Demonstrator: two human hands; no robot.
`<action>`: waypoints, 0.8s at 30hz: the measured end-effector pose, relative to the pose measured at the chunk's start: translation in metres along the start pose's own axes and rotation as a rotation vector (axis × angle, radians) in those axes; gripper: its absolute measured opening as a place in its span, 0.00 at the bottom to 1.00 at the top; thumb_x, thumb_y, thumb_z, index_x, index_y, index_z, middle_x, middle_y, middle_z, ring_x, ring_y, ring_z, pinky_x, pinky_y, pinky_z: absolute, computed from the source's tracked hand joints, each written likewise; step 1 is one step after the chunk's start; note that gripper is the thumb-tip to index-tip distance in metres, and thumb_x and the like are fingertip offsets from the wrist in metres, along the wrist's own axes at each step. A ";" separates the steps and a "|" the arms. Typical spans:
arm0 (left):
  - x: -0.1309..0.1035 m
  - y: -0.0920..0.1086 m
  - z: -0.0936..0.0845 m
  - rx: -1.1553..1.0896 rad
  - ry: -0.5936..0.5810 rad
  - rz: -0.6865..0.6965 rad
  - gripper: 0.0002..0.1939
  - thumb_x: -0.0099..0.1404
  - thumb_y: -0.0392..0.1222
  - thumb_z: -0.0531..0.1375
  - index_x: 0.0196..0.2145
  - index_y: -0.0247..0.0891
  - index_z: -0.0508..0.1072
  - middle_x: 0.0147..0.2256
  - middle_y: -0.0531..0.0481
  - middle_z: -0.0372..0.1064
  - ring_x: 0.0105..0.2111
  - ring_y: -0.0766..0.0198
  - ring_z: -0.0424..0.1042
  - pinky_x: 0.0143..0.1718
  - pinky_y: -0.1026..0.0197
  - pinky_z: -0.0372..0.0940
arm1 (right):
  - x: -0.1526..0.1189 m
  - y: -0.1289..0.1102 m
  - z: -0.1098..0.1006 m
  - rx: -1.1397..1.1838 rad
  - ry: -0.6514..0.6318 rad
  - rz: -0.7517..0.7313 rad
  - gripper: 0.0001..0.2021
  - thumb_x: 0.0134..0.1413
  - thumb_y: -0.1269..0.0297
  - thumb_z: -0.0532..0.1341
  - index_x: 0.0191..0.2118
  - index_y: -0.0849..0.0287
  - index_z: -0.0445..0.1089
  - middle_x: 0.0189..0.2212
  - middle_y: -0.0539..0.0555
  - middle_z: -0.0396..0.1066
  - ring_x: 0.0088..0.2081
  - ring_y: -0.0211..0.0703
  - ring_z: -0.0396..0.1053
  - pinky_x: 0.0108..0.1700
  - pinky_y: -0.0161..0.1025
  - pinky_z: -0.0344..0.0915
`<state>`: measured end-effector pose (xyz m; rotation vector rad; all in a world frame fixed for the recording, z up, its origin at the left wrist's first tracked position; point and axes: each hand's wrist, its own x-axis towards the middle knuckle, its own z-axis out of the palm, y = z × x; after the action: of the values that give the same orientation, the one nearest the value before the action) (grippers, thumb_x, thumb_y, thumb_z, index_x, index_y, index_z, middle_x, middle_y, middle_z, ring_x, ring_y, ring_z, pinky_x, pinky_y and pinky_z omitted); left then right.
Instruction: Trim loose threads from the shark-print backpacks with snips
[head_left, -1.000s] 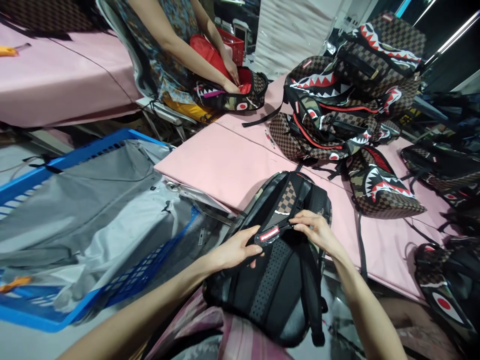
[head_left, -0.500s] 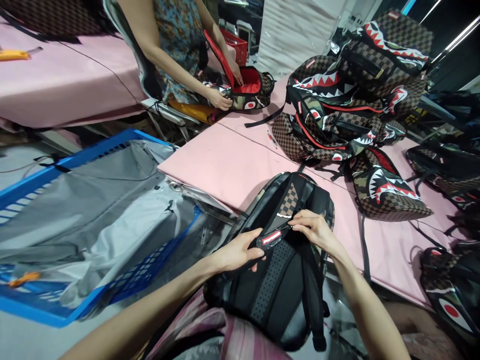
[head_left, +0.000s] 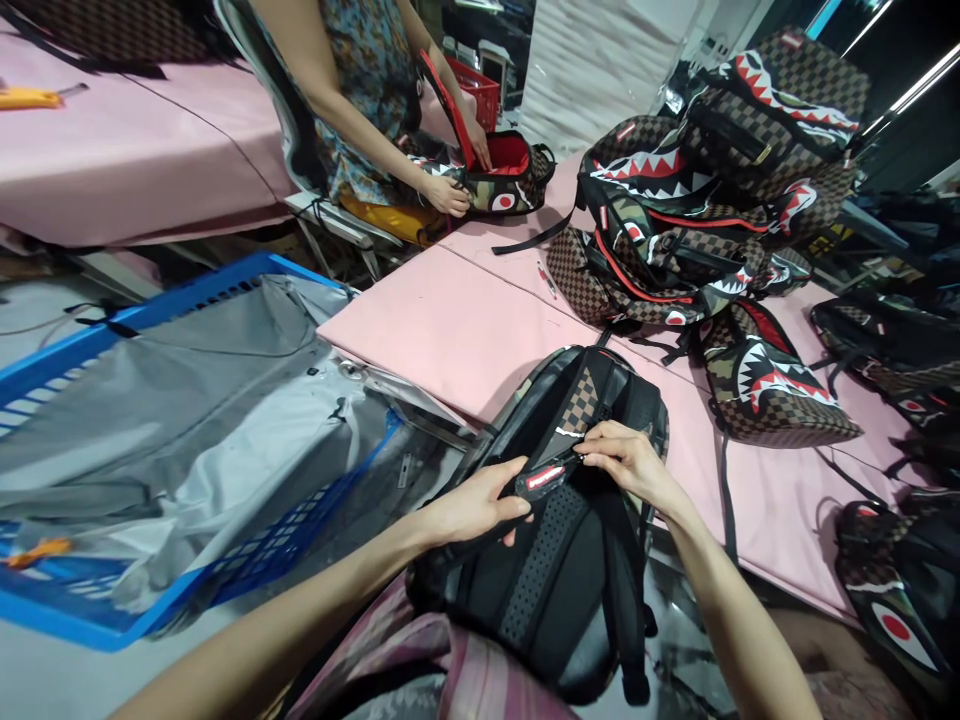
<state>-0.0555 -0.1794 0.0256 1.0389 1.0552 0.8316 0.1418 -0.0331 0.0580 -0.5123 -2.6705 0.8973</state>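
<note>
A black backpack (head_left: 555, 590) leans between my lap and the table edge, its back panel and straps facing up. My left hand (head_left: 484, 502) grips a shoulder strap that carries a red and white label (head_left: 545, 477) under clear plastic. Thumb and fingers of my right hand (head_left: 619, 458) pinch something small and dark at the strap's edge, just right of the label; its details are too small to make out. A brown checkered patch (head_left: 579, 405) shows above my hands.
A blue basket (head_left: 161, 605) with a grey lining stands at the left. On the pink table (head_left: 427, 320) lie several shark-mouth backpacks (head_left: 780, 385). Across it, a seated person's hands (head_left: 448, 194) handle an open, red-lined bag (head_left: 510, 155).
The view has shifted very slightly. My hands keep nearly the same hold on the strap.
</note>
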 end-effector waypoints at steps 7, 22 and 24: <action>0.000 0.001 0.002 0.086 0.004 0.030 0.10 0.60 0.42 0.55 0.38 0.36 0.62 0.28 0.54 0.64 0.21 0.68 0.67 0.25 0.66 0.62 | 0.006 -0.016 0.008 -0.048 -0.047 -0.086 0.11 0.59 0.60 0.56 0.41 0.57 0.74 0.34 0.55 0.70 0.36 0.41 0.67 0.39 0.39 0.64; -0.009 0.004 0.007 -0.129 -0.017 0.043 0.19 0.54 0.36 0.57 0.45 0.35 0.61 0.37 0.50 0.69 0.25 0.68 0.69 0.30 0.64 0.63 | -0.005 -0.032 0.018 0.128 0.273 0.132 0.09 0.59 0.63 0.55 0.42 0.55 0.70 0.37 0.53 0.69 0.40 0.43 0.67 0.42 0.40 0.64; -0.011 0.003 0.007 -0.133 -0.037 0.052 0.24 0.52 0.33 0.58 0.48 0.36 0.61 0.38 0.50 0.69 0.28 0.68 0.69 0.34 0.63 0.64 | -0.012 -0.035 0.026 0.130 0.365 0.242 0.12 0.53 0.61 0.60 0.45 0.54 0.68 0.37 0.52 0.68 0.39 0.43 0.67 0.41 0.39 0.65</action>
<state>-0.0519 -0.1899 0.0327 0.9686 0.9324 0.9094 0.1351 -0.0776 0.0583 -0.8882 -2.2385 0.9305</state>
